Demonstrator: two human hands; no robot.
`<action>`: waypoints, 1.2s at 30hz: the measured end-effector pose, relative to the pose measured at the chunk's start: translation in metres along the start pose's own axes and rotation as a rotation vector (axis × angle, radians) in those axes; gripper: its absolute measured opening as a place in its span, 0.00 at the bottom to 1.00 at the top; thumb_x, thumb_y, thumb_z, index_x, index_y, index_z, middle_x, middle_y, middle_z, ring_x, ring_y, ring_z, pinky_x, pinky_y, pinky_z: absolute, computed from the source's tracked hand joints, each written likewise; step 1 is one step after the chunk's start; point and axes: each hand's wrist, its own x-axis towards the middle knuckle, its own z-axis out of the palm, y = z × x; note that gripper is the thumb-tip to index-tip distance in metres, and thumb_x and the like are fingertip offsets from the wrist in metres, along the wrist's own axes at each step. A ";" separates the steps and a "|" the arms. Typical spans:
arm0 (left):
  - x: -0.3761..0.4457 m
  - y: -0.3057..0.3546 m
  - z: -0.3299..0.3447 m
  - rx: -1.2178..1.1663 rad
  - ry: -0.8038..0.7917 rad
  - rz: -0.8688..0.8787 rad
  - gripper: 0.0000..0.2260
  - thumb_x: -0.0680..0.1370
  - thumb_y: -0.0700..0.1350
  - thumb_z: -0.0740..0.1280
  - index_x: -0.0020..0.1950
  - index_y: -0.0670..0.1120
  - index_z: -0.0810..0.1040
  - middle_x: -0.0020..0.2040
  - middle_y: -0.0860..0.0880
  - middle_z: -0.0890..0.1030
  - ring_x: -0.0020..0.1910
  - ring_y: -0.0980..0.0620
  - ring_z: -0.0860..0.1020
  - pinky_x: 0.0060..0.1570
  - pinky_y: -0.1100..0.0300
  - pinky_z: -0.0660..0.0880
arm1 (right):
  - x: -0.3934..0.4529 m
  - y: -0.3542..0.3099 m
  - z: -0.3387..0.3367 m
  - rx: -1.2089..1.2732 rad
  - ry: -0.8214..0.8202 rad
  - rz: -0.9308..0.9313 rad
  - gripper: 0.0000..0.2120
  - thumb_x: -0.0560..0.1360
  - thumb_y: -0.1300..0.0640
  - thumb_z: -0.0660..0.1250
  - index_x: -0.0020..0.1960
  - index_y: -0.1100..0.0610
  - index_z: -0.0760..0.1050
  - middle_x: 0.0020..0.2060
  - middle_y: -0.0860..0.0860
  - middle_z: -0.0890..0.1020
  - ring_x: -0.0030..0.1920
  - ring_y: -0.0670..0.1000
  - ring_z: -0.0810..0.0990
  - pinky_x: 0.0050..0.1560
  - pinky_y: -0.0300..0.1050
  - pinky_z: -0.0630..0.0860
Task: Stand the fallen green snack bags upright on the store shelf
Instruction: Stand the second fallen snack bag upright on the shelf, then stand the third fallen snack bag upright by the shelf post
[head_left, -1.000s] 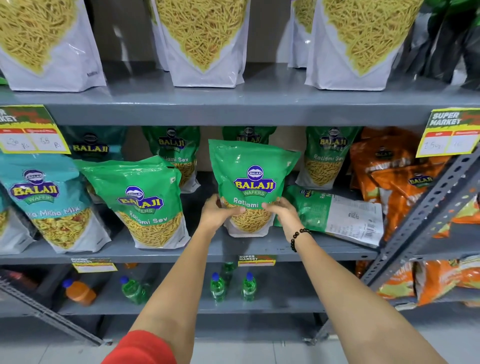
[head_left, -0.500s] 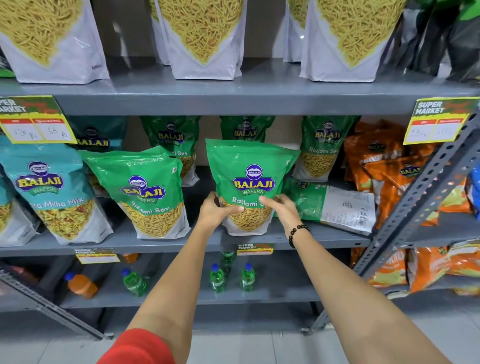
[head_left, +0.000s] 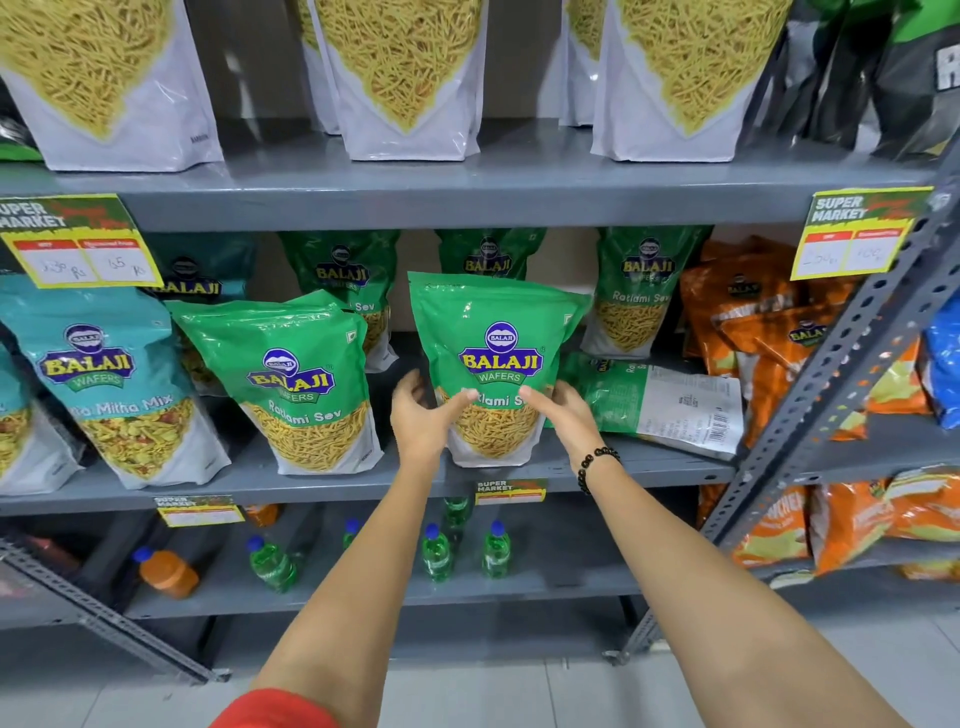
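Note:
A green Balaji Ratlami Sev bag (head_left: 498, 338) stands upright at the middle of the grey shelf (head_left: 332, 480). My left hand (head_left: 423, 418) cups its lower left side, thumb across the front. My right hand (head_left: 563, 415), with a black bead bracelet at the wrist, holds the lower right side the same way. Just right of it another green bag (head_left: 660, 402) lies flat, its white back label and barcode facing up. A third green bag (head_left: 304, 384) stands upright to the left, leaning slightly.
More green bags stand along the back row (head_left: 647, 291). Teal mix bags (head_left: 109, 384) fill the left, orange bags (head_left: 753, 322) the right. A slanted perforated metal upright (head_left: 852, 364) crosses at the right. Small bottles (head_left: 436, 553) stand on the shelf below.
The bag has stayed upright between my hands. My fingers have loosened and spread a little around its lower sides. The view has shifted slightly.

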 end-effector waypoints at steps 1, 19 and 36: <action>-0.008 0.005 0.003 -0.022 0.108 0.024 0.34 0.64 0.49 0.78 0.65 0.41 0.69 0.59 0.49 0.73 0.58 0.52 0.73 0.58 0.57 0.72 | -0.004 0.000 -0.001 0.001 0.040 0.008 0.36 0.70 0.46 0.70 0.72 0.59 0.62 0.71 0.53 0.69 0.69 0.52 0.69 0.69 0.46 0.66; -0.065 0.002 0.188 -0.265 -0.181 -0.658 0.31 0.71 0.54 0.71 0.67 0.37 0.70 0.66 0.40 0.74 0.66 0.39 0.72 0.65 0.47 0.70 | 0.025 -0.019 -0.137 -0.417 0.385 0.031 0.18 0.75 0.56 0.63 0.62 0.65 0.72 0.59 0.62 0.78 0.61 0.60 0.75 0.57 0.47 0.71; -0.018 -0.010 0.272 -0.609 0.198 -0.860 0.27 0.79 0.57 0.56 0.72 0.41 0.64 0.72 0.43 0.69 0.67 0.43 0.71 0.65 0.53 0.68 | 0.155 -0.004 -0.201 -1.152 -0.042 -0.002 0.14 0.77 0.59 0.55 0.54 0.62 0.77 0.57 0.62 0.80 0.57 0.61 0.78 0.55 0.49 0.75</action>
